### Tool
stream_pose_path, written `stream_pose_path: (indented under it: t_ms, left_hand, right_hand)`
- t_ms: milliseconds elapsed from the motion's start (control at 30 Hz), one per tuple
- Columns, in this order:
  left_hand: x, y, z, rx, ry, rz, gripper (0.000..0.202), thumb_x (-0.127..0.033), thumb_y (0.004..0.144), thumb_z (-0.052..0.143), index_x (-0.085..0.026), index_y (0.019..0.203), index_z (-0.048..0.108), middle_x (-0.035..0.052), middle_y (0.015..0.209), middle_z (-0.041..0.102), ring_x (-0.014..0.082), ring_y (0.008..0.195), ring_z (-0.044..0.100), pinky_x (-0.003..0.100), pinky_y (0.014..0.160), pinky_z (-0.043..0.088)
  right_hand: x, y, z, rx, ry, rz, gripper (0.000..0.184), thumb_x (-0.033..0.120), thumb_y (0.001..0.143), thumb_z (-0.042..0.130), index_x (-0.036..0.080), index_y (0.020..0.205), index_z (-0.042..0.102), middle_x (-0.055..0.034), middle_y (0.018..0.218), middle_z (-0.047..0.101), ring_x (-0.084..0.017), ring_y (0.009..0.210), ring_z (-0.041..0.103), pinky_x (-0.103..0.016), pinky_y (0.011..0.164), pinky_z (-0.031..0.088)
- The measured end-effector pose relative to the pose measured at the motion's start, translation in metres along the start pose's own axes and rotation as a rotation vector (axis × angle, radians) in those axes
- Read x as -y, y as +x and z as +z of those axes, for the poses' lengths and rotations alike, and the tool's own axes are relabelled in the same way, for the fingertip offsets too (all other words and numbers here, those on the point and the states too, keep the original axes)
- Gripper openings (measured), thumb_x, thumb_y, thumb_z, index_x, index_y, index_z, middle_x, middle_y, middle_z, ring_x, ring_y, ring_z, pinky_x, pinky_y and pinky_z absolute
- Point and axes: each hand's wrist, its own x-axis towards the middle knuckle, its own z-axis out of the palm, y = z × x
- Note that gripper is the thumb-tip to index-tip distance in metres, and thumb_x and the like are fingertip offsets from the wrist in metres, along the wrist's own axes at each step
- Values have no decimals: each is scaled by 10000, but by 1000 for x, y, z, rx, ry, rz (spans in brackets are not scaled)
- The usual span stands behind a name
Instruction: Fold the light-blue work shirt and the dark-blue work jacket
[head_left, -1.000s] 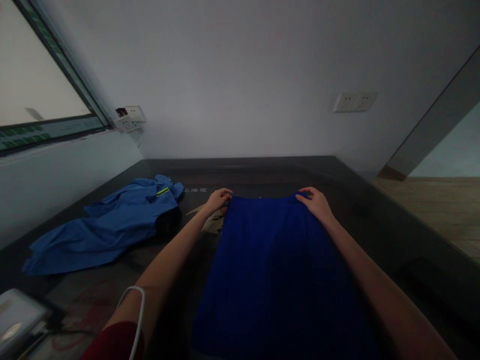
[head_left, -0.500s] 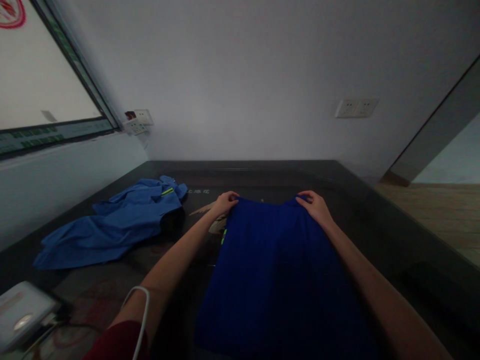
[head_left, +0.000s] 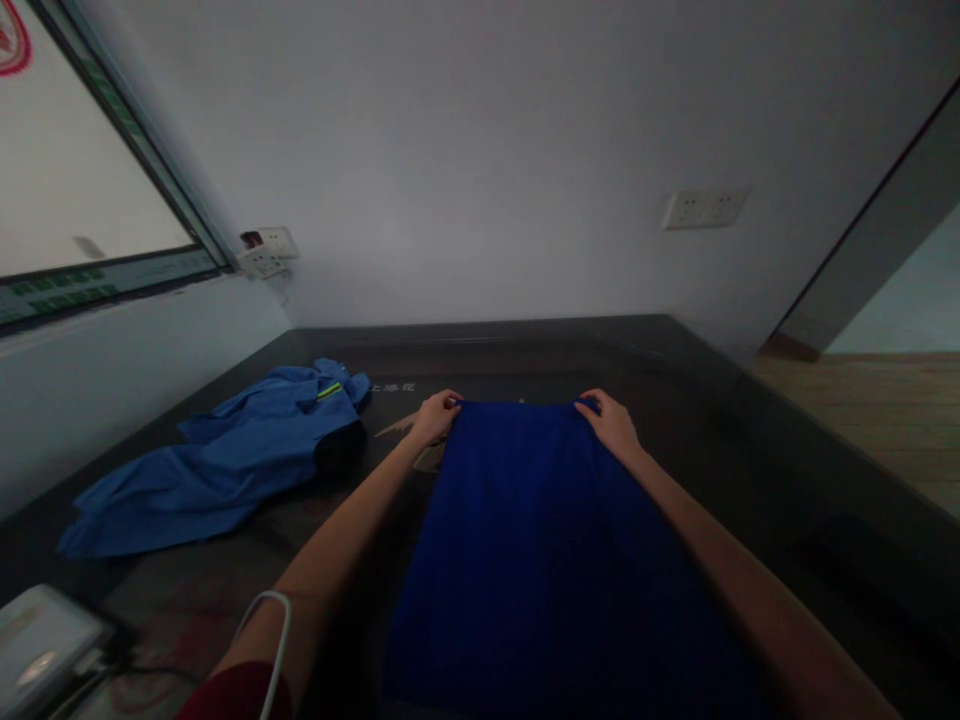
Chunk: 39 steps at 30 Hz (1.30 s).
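Note:
A dark blue garment (head_left: 525, 520) lies spread toward me on the dark table, its straight far edge stretched between my two hands. Its near end fades into shadow at the bottom of the view. My left hand (head_left: 436, 416) pinches the far left corner of the cloth. At the far right corner, my right hand (head_left: 611, 424) grips the edge between thumb and fingers. Left of my left arm rests a crumpled lighter blue garment (head_left: 240, 455) with a small yellow-green stripe, touched by neither hand.
The dark table (head_left: 705, 440) reaches back to a pale wall with sockets (head_left: 705, 208). A white device (head_left: 45, 640) with a cable sits at the lower left. A white cord (head_left: 281, 630) loops over my left forearm. Wooden flooring (head_left: 885, 400) shows at right.
The garment's far edge has become straighter, and my hands have drawn slightly closer together. The yellow-green patch on its left side no longer shows. The view has tilted slightly.

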Motion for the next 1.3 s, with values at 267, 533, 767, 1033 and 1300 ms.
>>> stream_pose_path:
  t_ms: [267,533,767,1033,1300]
  left_hand:
    - [2,-7,8,-45,82,12,226,-151,817,541,-184,1013,648,64,907,667,197,878,613,328,824,475]
    - [-40,-16,-3,-87,242,233,340,-126,828,481,-210,1130,613,107,1163,596,263,1109,527,432,974,396]
    - [-60,-47,31,193,234,343,438,-356,922,429,-253,1346,467,92,1457,402,274,1375,303,497,1119,208]
    - [-36,-49,40,127,230,203,514,-526,905,395,-346,1385,413,52,1500,336,306,1411,200,546,1128,121]
    - [-46,-51,37,137,283,100,575,-564,897,366,-321,1418,372,94,1532,251,339,1423,122,562,1116,121]
  right_hand:
    - [11,-8,-10,58,-239,5,402,495,921,388,236,1182,550,-119,1033,664,-296,901,638,-390,718,473]
    - [46,-5,-58,-85,54,-340,365,407,924,424,183,1133,623,-98,1065,646,-207,962,612,-333,868,471]
    - [46,-26,-1,252,-204,-418,550,471,922,419,128,1347,486,-166,1419,437,-292,1351,339,-474,1097,280]
    - [15,-24,18,285,-243,-488,560,540,936,322,261,1418,382,-85,1480,364,-238,1382,288,-493,1128,204]
    - [19,-21,13,311,-253,-482,727,543,929,329,61,1466,242,-186,1463,355,-283,1368,309,-467,1135,206]
